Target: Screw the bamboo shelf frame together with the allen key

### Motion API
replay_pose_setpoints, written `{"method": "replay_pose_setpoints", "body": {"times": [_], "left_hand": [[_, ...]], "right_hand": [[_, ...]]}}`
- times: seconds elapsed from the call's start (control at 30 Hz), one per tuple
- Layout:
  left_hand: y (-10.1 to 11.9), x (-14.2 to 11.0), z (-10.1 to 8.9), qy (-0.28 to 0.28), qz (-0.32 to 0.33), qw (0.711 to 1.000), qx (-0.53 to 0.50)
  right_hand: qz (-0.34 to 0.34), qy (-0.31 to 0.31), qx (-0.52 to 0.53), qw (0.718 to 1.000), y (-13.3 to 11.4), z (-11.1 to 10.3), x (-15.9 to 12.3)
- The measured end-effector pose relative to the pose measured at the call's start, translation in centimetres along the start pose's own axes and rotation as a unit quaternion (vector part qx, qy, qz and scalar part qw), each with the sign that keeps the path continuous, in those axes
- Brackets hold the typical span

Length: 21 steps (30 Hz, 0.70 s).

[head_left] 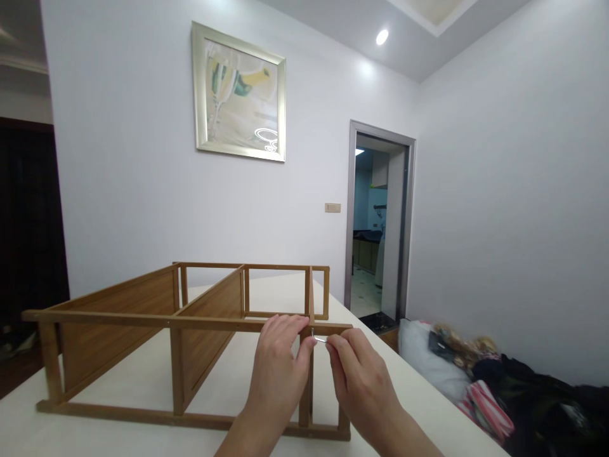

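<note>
A brown wooden shelf rack (209,321) lies on its side on a white table (271,291). My left hand (284,355) is closed around the rack's near upper rail, close to its right end. Its thumb sits beside a small metal Allen key (320,340). Between the thumb and fingers of my right hand (358,362) is the outer end of that key. The key's short arm points up at the rail joint, by the upright. What it fits into is too small to make out.
Clothes and bags (514,381) are heaped at the right, beyond the table edge. An open doorway (380,254) leads to another room. On the wall hang a framed picture (240,95) and a switch plate (332,207).
</note>
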<state>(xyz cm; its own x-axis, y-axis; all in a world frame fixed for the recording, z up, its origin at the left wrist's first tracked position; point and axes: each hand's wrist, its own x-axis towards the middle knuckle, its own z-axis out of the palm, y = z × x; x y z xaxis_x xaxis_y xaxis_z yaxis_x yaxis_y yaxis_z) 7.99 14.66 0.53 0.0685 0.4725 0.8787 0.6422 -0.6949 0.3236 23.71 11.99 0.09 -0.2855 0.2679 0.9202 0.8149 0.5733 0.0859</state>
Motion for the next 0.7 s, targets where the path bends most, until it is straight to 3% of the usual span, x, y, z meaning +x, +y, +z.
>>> {"method": "replay_pose_setpoints", "body": {"times": [0.17,0.33,0.4,0.5,0.57,0.7], "left_hand": [[0.0,0.2,-0.2,0.002,0.005,1.000,-0.004],[-0.3,-0.4,0.2,0.001,0.047,0.999,0.021],[-0.7,-1.8,0.9,0.039,0.047,0.997,0.050],[-1.1,-4.7,2.2,0.134,-0.028,0.989,0.059],[-1.2,-6.6,3.0,0.091,-0.102,0.990,0.032],[-1.2,-8.6,3.9,-0.118,-0.273,0.954,-0.041]], "right_hand": [[-0.041,-0.023,-0.046,0.998,-0.2,-0.5,1.4],[-0.020,-0.032,0.033,0.999,0.4,-0.8,2.2],[-0.014,-0.043,0.063,0.997,0.7,-0.9,2.4],[-0.016,-0.058,0.089,0.994,1.1,-1.1,2.7],[-0.032,-0.066,0.083,0.994,1.3,-1.1,3.0],[-0.071,-0.090,0.070,0.991,2.0,-1.2,3.7]]}}
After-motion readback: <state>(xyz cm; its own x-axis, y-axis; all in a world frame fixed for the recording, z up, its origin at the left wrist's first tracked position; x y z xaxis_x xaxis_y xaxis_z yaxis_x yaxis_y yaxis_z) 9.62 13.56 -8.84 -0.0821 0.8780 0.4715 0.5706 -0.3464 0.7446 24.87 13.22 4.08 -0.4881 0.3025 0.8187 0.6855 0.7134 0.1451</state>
